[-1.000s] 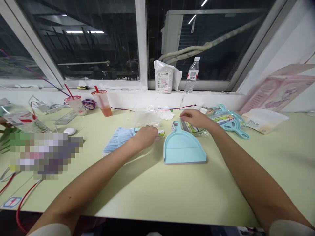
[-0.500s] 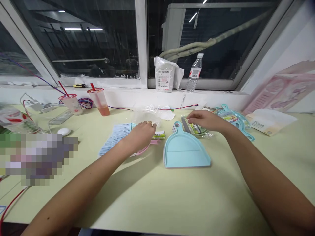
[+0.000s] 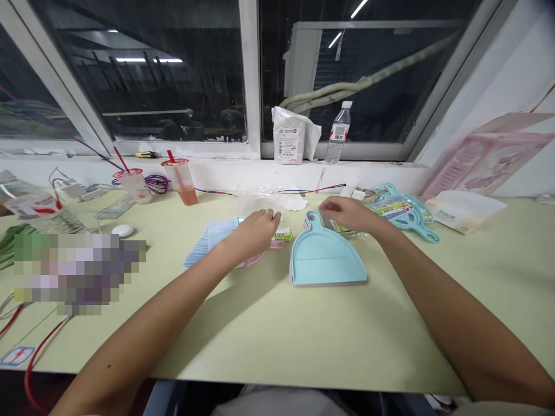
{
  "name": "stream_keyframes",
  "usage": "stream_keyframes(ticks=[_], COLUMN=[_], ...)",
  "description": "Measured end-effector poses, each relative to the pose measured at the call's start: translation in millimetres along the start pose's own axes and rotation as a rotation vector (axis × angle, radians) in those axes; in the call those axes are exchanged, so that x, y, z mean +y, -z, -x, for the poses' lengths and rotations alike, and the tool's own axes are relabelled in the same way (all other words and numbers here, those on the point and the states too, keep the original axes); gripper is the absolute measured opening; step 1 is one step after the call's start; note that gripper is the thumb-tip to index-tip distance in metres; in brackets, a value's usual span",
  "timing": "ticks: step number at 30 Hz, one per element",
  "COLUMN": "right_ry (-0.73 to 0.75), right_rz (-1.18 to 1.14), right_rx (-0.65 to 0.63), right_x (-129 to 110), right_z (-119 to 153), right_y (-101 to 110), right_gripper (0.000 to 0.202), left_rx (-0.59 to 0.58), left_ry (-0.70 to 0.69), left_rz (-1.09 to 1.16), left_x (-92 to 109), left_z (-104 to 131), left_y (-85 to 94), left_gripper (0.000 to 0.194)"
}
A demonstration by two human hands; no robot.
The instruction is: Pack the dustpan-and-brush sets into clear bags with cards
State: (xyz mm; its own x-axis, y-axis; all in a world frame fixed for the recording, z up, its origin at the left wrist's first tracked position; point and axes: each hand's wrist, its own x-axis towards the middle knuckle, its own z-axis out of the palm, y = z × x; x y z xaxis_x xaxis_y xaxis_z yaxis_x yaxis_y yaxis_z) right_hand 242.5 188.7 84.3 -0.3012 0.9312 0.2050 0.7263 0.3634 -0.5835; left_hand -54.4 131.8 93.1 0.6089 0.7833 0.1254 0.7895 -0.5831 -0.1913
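Note:
My left hand (image 3: 260, 231) hangs over the handle end of a light blue brush (image 3: 212, 237) with its fingers curled downward. What lies in those fingers, if anything, is hidden. A pink handle (image 3: 255, 258) shows under the hand, and a small green-yellow label (image 3: 282, 234) is beside the fingertips. My right hand (image 3: 347, 212) is loosely bent, its fingers apart, above a clear-wrapped grey item (image 3: 328, 219) that it mostly covers. Just left of and below that hand lies a light blue dustpan (image 3: 328, 260), handle pointing away from me, with pink and white edges showing beneath.
Wrapped blue dustpan-like pieces (image 3: 403, 214) and a white face-tissue pack (image 3: 463, 211) lie right. Crumpled clear plastic (image 3: 260, 199) is behind my left hand. Two drink cups (image 3: 182, 182) stand back left. A water bottle (image 3: 338, 136) and white box (image 3: 288, 138) stand on the sill.
My right hand has shifted slightly left, toward the dustpan handle, covering more of the wrapped grey item. The left hand stays over the brush. The view has tilted slightly.

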Motion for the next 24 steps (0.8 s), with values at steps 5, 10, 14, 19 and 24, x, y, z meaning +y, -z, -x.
stream_keyframes(ticks=[5, 10, 14, 19, 24], right_ry=[0.067, -0.107, -0.133, -0.054, 0.021], right_rz=[0.017, 0.098, 0.185, 0.169, 0.096], right_rx=[0.038, -0.149, -0.274, -0.402, -0.432], right_x=[-14, -12, -4, 7, 10], right_z=[5, 5, 1, -7, -6], right_y=[10, 14, 10, 6, 8], right_gripper=[0.024, 0.040, 0.039, 0.021, 0.017], left_rx=[0.132, 0.262, 0.300, 0.305, 0.339], left_ry=[0.040, 0.161, 0.283, 0.382, 0.432], left_rz=[0.074, 0.416, 0.536, 0.726, 0.865], left_x=[11, 36, 52, 56, 59], left_z=[-3, -34, -58, -76, -95], left_y=[28.8, 39.7, 20.6, -7.7, -24.3], left_gripper=[0.042, 0.022, 0.021, 0.029, 0.017])
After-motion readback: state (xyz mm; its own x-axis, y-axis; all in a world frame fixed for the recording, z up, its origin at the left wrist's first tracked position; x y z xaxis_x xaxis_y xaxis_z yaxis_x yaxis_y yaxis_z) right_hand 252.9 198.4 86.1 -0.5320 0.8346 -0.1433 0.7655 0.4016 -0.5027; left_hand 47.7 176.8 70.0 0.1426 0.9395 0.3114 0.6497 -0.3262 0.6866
